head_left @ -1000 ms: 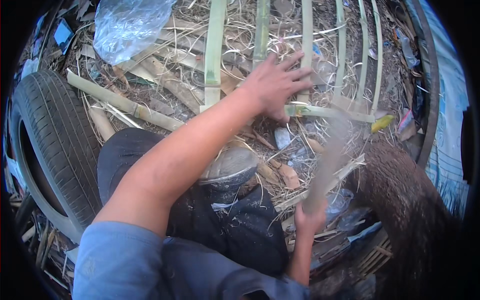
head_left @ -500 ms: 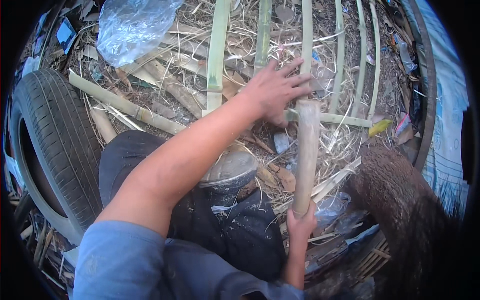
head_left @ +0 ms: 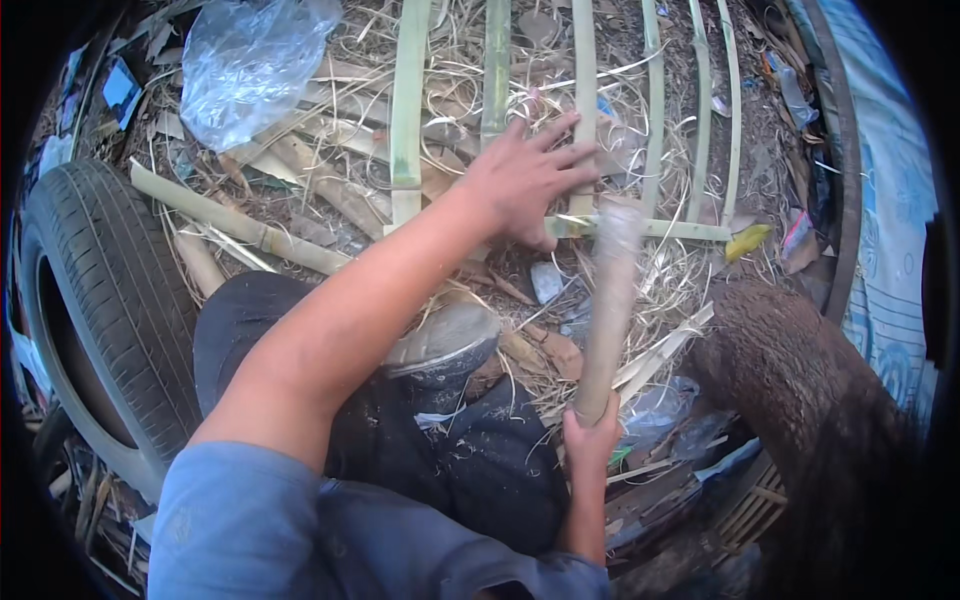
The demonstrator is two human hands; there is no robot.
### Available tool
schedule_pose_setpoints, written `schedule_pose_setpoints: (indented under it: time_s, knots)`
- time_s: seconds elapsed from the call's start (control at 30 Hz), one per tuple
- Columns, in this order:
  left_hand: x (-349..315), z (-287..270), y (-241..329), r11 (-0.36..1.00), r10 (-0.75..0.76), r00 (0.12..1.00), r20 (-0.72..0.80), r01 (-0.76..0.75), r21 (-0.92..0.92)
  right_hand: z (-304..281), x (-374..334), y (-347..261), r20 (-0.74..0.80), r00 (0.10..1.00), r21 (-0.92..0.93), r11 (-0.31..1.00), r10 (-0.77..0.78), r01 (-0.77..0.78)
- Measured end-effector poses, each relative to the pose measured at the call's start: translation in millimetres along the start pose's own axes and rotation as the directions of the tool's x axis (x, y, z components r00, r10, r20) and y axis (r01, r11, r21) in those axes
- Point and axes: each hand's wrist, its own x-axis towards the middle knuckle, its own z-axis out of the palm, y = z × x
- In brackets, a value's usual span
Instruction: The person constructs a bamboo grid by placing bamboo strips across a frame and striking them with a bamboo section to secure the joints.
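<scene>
My left hand point(head_left: 530, 178) reaches across with its fingers spread, lying over a pale green bamboo slat point(head_left: 585, 90) where it meets a thin bamboo crosspiece point(head_left: 665, 229). The thumb is down beside that crosspiece. Closed round the lower end of a thick, pale wooden stick, my right hand point(head_left: 592, 438) holds it pointing away from me. The upper end of the wooden stick point(head_left: 606, 330) is smeared by motion and overlaps the crosspiece in view; whether they touch I cannot tell. More slats, a wide bamboo slat point(head_left: 408, 110) among them, run away from me side by side.
A tyre point(head_left: 110, 310) stands at the left, near a bamboo pole point(head_left: 235, 222) on the ground. Clear plastic sheeting point(head_left: 255, 70) lies at the far left. A brown trunk-like mass point(head_left: 770, 350) rises at the right. Shavings and leaves litter the ground around my shoe point(head_left: 445, 335).
The view has shifted slightly, so the slats sit further left. The stick has swung a little to the right relative to them and its upper end is now blurred. My left hand stays on the slat.
</scene>
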Motion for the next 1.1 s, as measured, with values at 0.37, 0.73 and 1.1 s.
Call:
schedule_pose_setpoints:
  time_s: [0.37, 0.73, 1.1]
  knots:
    - [0, 6, 0, 1.000, 0.020, 0.999, -0.028, -0.020, 0.022, 1, -21, 12, -0.301, 0.897, 0.128, 0.918, -0.325, 0.376]
    - [8, -10, -12, 0.985, 0.104, 0.992, -0.067, -0.093, 0.147, 8, -16, 23, -0.323, 0.932, 0.283, 0.923, -0.164, 0.261]
    - [26, -14, -26, 0.946, 0.270, 0.962, 0.036, -0.272, 0.177, 18, -9, 34, -0.158, 0.977, 0.116, 0.980, -0.140, 0.159]
